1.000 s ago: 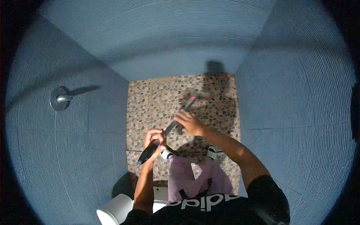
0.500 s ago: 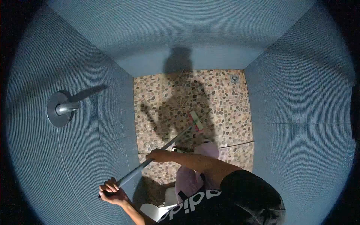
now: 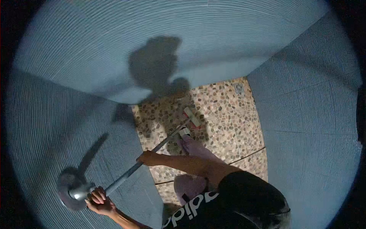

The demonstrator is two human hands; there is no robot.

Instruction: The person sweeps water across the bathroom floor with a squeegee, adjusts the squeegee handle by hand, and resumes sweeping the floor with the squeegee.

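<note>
Both of my hands grip a long-handled floor brush (image 3: 127, 174), one below the other on its grey pole. Around the pole's upper end, my left hand (image 3: 100, 201) is closed, close to the round metal wall fixture (image 3: 68, 198); whether they touch I cannot tell. My right hand (image 3: 151, 158) wraps the pole farther down, with the forearm reaching across from the right. The pale brush head (image 3: 191, 117), with pinkish-red bristles at its edges, lies on the pebble-patterned floor (image 3: 225, 114), just beyond my foot (image 3: 184, 132).
Ribbed blue-grey walls enclose the small space at the left (image 3: 42, 133), back (image 3: 221, 45) and right (image 3: 309, 152). A square floor drain (image 3: 239, 88) sits in the far right corner. My shadow falls on the back wall and floor.
My view has turned and shifted, so the wall fixture appears lower. One foot has stepped forward near the brush head. Both hands keep hold of the pole; the head appears slightly farther left.
</note>
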